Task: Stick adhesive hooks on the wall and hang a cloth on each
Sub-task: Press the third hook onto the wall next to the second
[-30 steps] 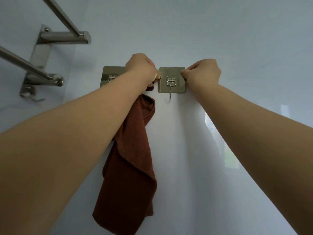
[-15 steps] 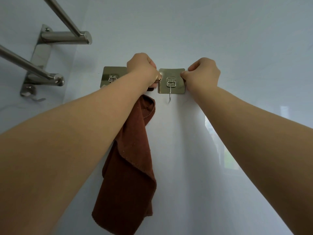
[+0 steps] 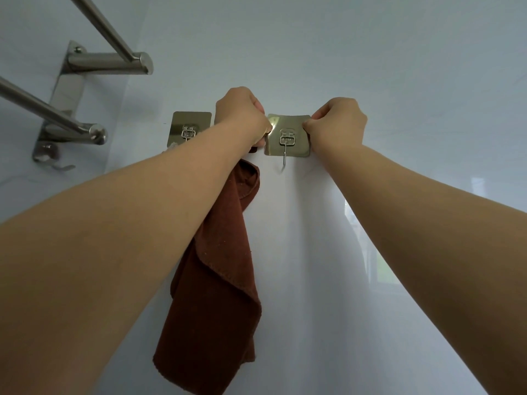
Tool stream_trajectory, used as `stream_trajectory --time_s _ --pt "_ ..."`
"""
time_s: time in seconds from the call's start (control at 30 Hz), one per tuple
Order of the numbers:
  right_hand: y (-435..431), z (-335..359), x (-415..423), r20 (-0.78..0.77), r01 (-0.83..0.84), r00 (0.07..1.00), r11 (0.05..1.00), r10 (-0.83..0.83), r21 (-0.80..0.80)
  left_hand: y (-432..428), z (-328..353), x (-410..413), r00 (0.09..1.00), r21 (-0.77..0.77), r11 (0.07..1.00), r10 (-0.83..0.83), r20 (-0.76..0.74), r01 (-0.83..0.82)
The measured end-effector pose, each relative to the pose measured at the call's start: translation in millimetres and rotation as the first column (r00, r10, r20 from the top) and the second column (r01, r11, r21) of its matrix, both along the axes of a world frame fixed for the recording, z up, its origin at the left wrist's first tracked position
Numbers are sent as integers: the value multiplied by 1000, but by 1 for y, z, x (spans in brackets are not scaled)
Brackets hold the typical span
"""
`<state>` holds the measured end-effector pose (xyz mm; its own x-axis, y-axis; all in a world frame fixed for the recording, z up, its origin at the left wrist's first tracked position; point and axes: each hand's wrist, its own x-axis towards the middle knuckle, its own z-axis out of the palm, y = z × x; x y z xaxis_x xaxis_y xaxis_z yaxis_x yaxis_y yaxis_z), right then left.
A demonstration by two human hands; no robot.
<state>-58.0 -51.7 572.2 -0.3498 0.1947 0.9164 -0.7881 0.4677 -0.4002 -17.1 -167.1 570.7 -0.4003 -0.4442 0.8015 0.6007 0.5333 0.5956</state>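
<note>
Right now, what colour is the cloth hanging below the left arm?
The cloth is a plain rust brown, with no pattern; the head view shows it.

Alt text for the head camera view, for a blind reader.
A left hand and right hand pinch the side edges of an adhesive hook plate against a wall. A second hook plate sits to its left, a brown cloth hangs below the left hand, and a towel rack is upper left.

Pale wall (image 3: 342, 38) bears left hook (image 3: 191, 128), right hook (image 3: 288, 135) side by side; towel rack (image 3: 71, 89) mounted farther left.
</note>
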Motion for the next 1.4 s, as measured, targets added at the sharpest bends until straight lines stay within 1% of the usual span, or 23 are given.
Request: stream_trajectory --time_s 0.23,0.3,0.4,0.53,0.6,0.73,0.83,0.97,1.03,1.1,1.2,1.27,1.4 --pt "0 0 1 -7 15 1000 1000 -15 16 -2 1 -2 1000 -30 999 24 1 -24" --pt "-1 0 1 -11 20 1000 1000 -20 20 -3 2 -4 998 -58 996 66 -5 -66" --pt "-1 -1 2 -3 32 999 999 -32 35 -3 4 -6 985 -129 977 172 0 -170" --pt "2 -4 2 16 62 998 996 -63 64 -4 5 -9 970 -182 953 245 -7 -242" --pt "2 -7 1 0 77 997 994 -77 77 -4 3 -11 959 -240 930 282 -14 -277" --pt "1 -14 3 -34 123 992 983 -120 136 -4 -4 -12 920 -392 841 391 -40 -374" --pt "3 -20 3 -29 120 993 979 -117 164 -4 -11 -11 918 -446 820 396 -11 -359" --pt "7 -27 3 5 83 996 978 -85 190 -6 -18 -5 912 -450 820 408 28 -354" --pt "7 -29 3 22 59 998 977 -65 203 -5 -20 -3 890 -439 808 454 42 -392" --pt "9 -30 5 26 14 999 985 -19 171 -3 -22 0 869 -421 796 493 32 -436" --pt "13 -30 11 5 -53 999 996 53 75 2 -22 5 864 -368 804 504 7 -467" --pt "16 -29 15 -10 -46 999 998 46 53 6 -23 8 839 -373 775 543 -18 -510" --pt "17 -31 22 -15 -50 999 997 52 66 15 -30 14 773 -379 698 628 -84 -608"
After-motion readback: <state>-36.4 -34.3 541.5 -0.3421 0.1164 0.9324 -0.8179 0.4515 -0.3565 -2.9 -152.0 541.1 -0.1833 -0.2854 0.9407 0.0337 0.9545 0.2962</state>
